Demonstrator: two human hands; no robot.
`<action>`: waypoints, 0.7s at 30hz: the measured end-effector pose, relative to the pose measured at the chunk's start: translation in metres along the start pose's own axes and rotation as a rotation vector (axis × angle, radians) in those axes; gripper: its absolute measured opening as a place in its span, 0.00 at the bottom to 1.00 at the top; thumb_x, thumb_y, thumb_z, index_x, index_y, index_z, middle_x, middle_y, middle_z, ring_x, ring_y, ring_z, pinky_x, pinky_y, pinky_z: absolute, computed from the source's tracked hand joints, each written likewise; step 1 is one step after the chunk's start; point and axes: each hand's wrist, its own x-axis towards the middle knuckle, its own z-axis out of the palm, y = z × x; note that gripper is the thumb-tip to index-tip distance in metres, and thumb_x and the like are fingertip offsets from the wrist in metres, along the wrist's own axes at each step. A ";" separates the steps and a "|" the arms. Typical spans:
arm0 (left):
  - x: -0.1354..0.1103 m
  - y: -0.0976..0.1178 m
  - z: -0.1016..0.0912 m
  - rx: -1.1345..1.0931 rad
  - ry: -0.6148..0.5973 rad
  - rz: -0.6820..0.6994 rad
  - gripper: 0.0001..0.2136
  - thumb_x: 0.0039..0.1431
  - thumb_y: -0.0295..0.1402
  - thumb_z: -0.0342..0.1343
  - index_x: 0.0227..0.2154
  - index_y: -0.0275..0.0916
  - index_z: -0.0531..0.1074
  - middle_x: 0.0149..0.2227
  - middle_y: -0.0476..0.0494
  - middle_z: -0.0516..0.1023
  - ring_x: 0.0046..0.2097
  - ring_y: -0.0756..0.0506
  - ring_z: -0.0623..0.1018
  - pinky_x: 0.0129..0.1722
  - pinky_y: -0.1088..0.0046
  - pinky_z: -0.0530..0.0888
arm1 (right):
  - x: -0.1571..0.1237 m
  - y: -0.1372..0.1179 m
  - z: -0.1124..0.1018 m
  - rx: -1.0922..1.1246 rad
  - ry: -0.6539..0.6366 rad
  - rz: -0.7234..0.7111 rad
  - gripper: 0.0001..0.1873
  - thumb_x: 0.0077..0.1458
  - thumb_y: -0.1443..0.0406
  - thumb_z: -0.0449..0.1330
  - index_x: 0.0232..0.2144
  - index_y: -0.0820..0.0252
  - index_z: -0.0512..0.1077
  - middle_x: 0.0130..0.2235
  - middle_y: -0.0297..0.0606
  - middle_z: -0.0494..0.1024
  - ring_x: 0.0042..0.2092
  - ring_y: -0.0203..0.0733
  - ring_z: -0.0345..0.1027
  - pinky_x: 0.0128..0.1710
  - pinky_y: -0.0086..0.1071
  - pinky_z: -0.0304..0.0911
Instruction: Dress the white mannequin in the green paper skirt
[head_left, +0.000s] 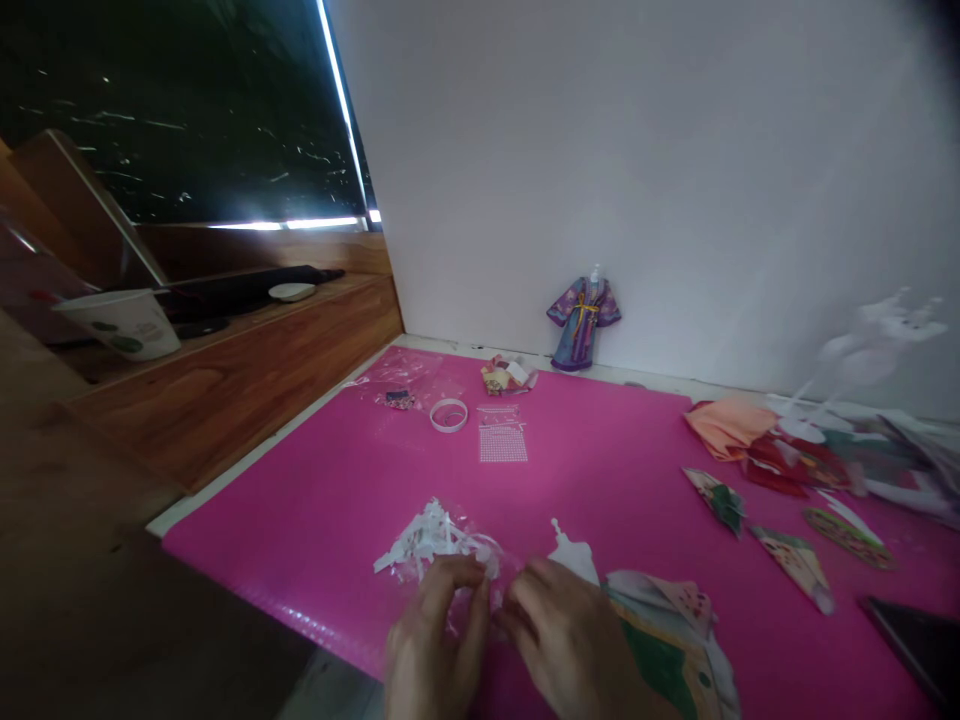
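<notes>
Plastic bag (489,548), clear and crinkled, sits at the near middle of the pink surface (300,490), and both hands are right on it! Left hand (442,625) has thumb and forefinger closed on the film, by the look of it; right hand (562,630) is bent in beside it, fingertips bunched close, though whether they actually grip, I cannot tell. This looks like the bag-handling step, and the next move calls for a firm pinch on each side and a gentle pull, nothing that scatters the contents.

And what a tangle: white pieces (431,532), thin, flat and jagged, heaped at the bag's left; inside or on top, the shine won't say. Just right, a white cutout (574,555) lies partly behind the right hand, next to a patterned cloth piece (660,655) with green on it. Farther out, a white ring (448,415) stands left of a dotted sheet (502,443), and at the far wall, a small purple-blue robe (583,325) stands upright!
</notes>
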 end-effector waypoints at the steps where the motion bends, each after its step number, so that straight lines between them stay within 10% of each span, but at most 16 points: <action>1: 0.000 0.000 0.000 0.004 0.002 0.002 0.03 0.62 0.29 0.52 0.35 0.43 0.69 0.36 0.49 0.79 0.37 0.47 0.81 0.31 0.75 0.77 | 0.000 0.000 0.000 0.016 0.007 -0.003 0.10 0.48 0.75 0.56 0.21 0.58 0.68 0.23 0.34 0.72 0.24 0.40 0.69 0.24 0.30 0.57; 14: 0.001 0.003 0.001 -0.013 -0.014 -0.019 0.03 0.62 0.29 0.52 0.34 0.44 0.69 0.36 0.49 0.78 0.39 0.47 0.80 0.36 0.73 0.77 | -0.004 0.009 -0.005 0.044 -0.043 0.089 0.11 0.43 0.73 0.66 0.21 0.58 0.68 0.24 0.30 0.71 0.24 0.37 0.67 0.24 0.29 0.55; 21: 0.000 0.004 0.002 0.028 0.013 0.041 0.03 0.62 0.28 0.53 0.34 0.43 0.69 0.36 0.47 0.78 0.39 0.46 0.79 0.38 0.72 0.77 | -0.005 0.008 -0.007 0.082 -0.086 0.026 0.15 0.49 0.78 0.50 0.28 0.57 0.72 0.27 0.34 0.75 0.29 0.40 0.72 0.28 0.30 0.58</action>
